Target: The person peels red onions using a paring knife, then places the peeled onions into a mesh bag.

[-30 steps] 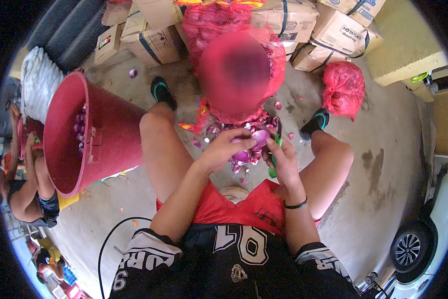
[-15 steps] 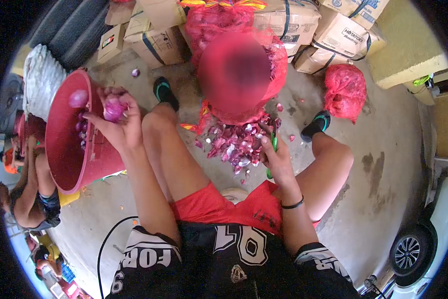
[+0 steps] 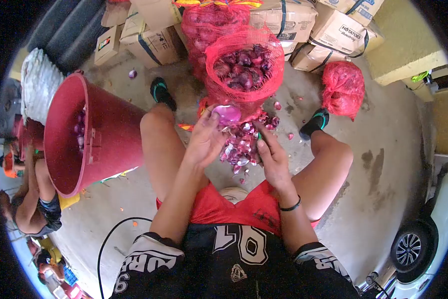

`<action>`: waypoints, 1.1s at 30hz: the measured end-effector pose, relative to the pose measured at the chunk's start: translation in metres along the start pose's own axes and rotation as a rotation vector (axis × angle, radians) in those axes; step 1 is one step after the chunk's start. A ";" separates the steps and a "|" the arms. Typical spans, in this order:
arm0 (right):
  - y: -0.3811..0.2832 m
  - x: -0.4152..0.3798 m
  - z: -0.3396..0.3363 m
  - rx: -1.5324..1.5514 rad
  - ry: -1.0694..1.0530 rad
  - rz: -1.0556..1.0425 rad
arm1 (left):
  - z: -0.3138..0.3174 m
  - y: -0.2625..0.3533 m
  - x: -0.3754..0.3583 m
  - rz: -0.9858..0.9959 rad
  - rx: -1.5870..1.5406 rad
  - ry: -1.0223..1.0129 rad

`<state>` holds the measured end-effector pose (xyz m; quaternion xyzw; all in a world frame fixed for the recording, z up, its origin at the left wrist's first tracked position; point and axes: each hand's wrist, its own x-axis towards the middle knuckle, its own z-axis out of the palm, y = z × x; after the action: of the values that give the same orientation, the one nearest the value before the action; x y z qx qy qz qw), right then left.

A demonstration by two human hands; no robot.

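Note:
My left hand (image 3: 207,139) is closed around a shiny peeled red onion (image 3: 227,115), just in front of the open net sack (image 3: 279,74) of unpeeled red onions. Close by on the right, my right hand (image 3: 274,160) grips a slim green-handled tool (image 3: 259,135); its working end is hidden. A pile of purple and white onion skins (image 3: 239,148) lies on the floor below both hands. Left of my leg, a big red bucket (image 3: 116,127) leans with its mouth toward the left, and several onions (image 3: 79,128) show inside.
A full net sack (image 3: 209,30) stands behind the open one, beside cardboard boxes (image 3: 284,20). A smaller red net bag (image 3: 342,87) sits near my right foot. Another person (image 3: 32,199) sits at the left. A car wheel (image 3: 408,247) shows at lower right.
My left hand has swung right from the bucket to the front of the open sack, holding an onion. An onion seen at the bucket's mouth is gone from there. My right hand stayed nearly in place.

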<state>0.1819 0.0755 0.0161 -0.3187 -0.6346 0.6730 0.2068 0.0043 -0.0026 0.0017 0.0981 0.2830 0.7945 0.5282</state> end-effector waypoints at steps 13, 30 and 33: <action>0.002 0.006 0.005 0.033 -0.062 -0.106 | 0.000 -0.012 -0.005 -0.092 0.115 0.007; -0.019 0.000 0.008 -0.158 -0.003 -0.142 | 0.005 -0.006 -0.004 0.001 0.329 -0.042; -0.016 0.001 0.007 -0.217 0.021 -0.168 | -0.001 -0.010 -0.004 0.045 0.439 -0.094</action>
<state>0.1746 0.0725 0.0313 -0.2919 -0.7258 0.5774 0.2336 0.0130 -0.0039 -0.0044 0.2540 0.4221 0.7200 0.4888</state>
